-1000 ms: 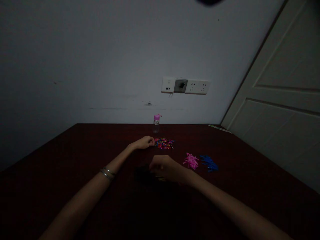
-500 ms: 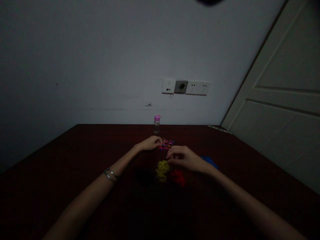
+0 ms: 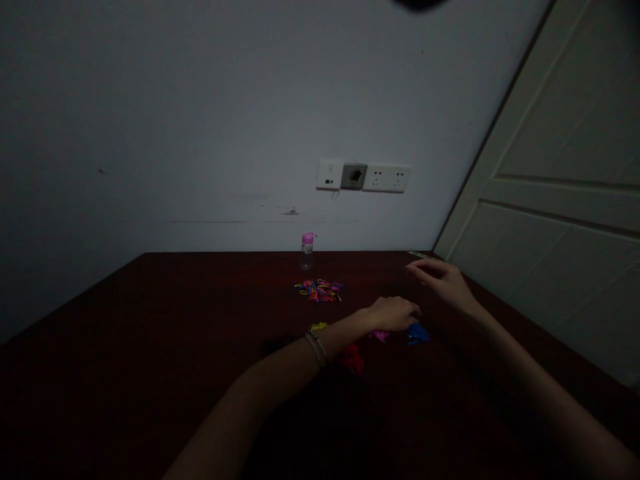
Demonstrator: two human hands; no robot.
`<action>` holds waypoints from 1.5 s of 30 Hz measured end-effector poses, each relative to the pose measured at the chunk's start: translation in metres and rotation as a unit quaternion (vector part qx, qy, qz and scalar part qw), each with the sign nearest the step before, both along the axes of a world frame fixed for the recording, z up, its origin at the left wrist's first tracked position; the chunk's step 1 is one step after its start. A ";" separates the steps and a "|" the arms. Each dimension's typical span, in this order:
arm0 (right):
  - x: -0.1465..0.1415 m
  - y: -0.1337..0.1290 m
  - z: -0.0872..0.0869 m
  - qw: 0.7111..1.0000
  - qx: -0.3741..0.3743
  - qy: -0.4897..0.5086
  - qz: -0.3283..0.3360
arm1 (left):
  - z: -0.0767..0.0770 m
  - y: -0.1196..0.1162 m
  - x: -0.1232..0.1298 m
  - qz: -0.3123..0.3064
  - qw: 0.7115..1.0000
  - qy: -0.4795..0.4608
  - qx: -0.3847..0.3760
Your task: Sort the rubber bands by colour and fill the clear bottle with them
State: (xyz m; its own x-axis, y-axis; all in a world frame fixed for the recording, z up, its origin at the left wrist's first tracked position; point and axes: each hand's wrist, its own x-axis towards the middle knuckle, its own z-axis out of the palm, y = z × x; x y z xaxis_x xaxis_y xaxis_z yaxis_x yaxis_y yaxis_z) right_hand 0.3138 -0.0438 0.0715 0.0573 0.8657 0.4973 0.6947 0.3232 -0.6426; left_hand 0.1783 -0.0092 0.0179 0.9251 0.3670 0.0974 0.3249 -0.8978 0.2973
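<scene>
My left hand point(image 3: 393, 313) reaches across to the right, its fingers bent down at the edge of a blue pile point(image 3: 417, 333) of small bands. Whatever those closed fingers hold is hidden. Raised behind that pile, my right hand point(image 3: 443, 283) has thumb and fingertips pinched together; anything between them is too small to make out. A pink pile point(image 3: 380, 335) shows just below my left hand. My left forearm partly covers a yellow pile point(image 3: 319, 327) and a red pile point(image 3: 353, 360). Farther back lies a mixed heap of coloured loops point(image 3: 320, 290), like rubber bands.
A clear bottle with a pink cap point(image 3: 307, 252) stands behind the mixed heap on the dark red table point(image 3: 150, 347). Sockets point(image 3: 387, 179) sit on the wall beyond. A panelled door point(image 3: 560, 200) rises at the right, and a flat strip point(image 3: 420, 255) lies near the back corner.
My left hand has moved from the mixed heap right to the blue pile. My right hand has swung right and back from above the yellow pile. The pink pile has come into view.
</scene>
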 end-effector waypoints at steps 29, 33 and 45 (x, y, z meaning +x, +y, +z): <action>-0.121 0.088 -0.077 0.921 -0.068 -0.304 0.235 | -0.013 0.099 -0.194 0.152 0.986 -0.040 -0.056; -0.109 0.090 -0.076 0.928 -0.060 -0.280 0.239 | -0.009 0.101 -0.205 0.152 0.984 -0.050 -0.083; -0.088 0.085 -0.065 0.936 -0.091 -0.256 0.226 | -0.002 0.097 -0.225 0.175 0.980 -0.044 -0.088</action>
State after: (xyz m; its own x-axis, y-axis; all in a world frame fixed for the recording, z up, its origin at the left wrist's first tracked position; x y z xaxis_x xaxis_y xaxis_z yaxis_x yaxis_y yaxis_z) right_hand 0.2258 0.0409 0.0069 -0.5397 0.8173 0.2015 0.7458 0.5753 -0.3359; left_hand -0.0465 0.0880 0.0160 0.7300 0.6790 0.0775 0.5705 -0.6679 0.4780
